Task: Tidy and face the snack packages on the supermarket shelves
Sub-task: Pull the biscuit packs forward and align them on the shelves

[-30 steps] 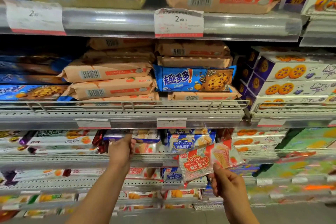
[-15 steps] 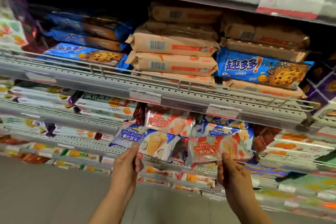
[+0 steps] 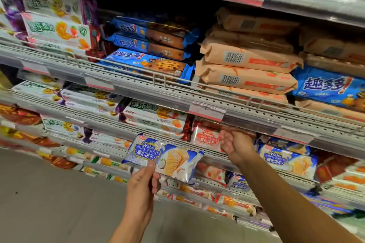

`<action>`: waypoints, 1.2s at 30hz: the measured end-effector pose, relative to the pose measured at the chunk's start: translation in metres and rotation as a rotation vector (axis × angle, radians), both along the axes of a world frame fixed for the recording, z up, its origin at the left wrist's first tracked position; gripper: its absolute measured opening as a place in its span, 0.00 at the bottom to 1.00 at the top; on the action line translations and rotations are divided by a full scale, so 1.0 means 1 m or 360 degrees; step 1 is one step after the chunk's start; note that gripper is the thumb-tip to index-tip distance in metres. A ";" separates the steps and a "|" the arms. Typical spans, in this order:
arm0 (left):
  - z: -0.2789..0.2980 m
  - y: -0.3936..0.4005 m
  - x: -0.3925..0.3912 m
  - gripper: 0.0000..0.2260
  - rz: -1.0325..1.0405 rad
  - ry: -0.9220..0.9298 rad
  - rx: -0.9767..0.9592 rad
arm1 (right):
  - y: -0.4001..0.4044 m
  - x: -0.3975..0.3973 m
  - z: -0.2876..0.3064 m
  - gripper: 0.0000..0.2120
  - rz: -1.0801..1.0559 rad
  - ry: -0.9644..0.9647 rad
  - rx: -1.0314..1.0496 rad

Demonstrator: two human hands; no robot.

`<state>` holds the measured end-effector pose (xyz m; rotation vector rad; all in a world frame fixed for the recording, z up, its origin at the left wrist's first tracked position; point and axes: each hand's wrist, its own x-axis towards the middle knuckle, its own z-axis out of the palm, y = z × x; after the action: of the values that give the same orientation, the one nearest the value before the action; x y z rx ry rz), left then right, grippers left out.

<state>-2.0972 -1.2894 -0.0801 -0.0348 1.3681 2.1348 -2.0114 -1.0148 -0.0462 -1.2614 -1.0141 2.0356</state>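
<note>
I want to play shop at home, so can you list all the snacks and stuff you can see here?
blue wafer pack: one, blue and white, held out in front of the shelves.
red wafer pack: one, red and white, on the lower shelf, touching the right hand.
blue wafer packs on shelf: at least two, lower shelf, right.
blue cookie packs: about four, middle shelf.
peach packs: several stacked, middle shelf, barcodes facing out.
white fruit-biscuit boxes: many, left side.
price tags: several, white and red, on shelf rails.
floor: grey, bottom left.
left hand: grip pinching the blue wafer pack.
right hand: reaching onto the shelf at the red wafer pack; grip unclear.
</note>
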 end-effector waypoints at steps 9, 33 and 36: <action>-0.017 0.015 0.004 0.19 -0.0096 -0.0020 0.0010 | -0.020 0.015 0.017 0.12 0.0448 -0.0193 0.0058; 0.026 0.132 0.158 0.23 -0.0798 0.0638 -0.0456 | -0.042 0.240 -0.017 0.15 -0.0063 -0.0031 0.0277; 0.022 0.141 0.160 0.28 -0.0685 0.0749 -0.0595 | -0.022 0.264 -0.021 0.16 -0.0124 -0.0043 0.0326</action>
<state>-1.9377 -1.1481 -0.0577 0.5932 1.8296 1.5605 -1.7477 -1.0365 -0.0672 -1.2039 -1.1361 1.8099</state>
